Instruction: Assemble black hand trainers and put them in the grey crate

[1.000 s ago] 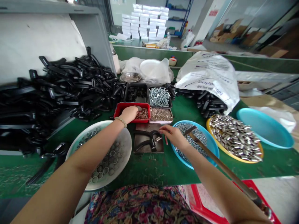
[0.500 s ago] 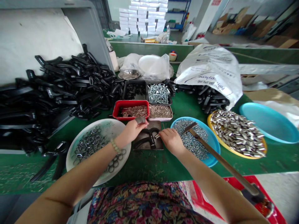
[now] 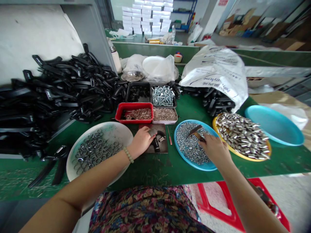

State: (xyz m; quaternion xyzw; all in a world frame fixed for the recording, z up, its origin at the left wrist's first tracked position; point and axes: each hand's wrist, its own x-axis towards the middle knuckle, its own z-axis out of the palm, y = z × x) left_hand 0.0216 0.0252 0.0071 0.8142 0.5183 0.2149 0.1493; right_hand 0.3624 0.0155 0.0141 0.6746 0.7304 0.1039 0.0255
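My left hand (image 3: 142, 139) is at the metal plate (image 3: 165, 149), its fingers closed over the left side of a black plastic handle (image 3: 157, 144). A grey cover wraps one fingertip. A small spring (image 3: 161, 139) shows at the handle's right side; my hand hides the rest of that part. My right hand (image 3: 215, 148) grips a hammer (image 3: 199, 136) by its wooden shaft, close under the dark head. The hammer is over a blue tray (image 3: 178, 152) of small metal nuts (image 3: 191, 145). Between plate and tray lies a small red-handled screwdriver (image 3: 170, 139).
A white basin (image 3: 73, 152) of metal rings stands left. Behind the plate are a red bin (image 3: 119, 113) of pins and a tray of screws (image 3: 163, 96). Black handles (image 3: 68, 84) pile up at left. Metal sleeves (image 3: 243, 136) fill a yellow tray at right.
My right hand has left the black handle's right side, moved right and taken hold of the hammer lying across the blue tray. My left hand has come lower onto the handle.
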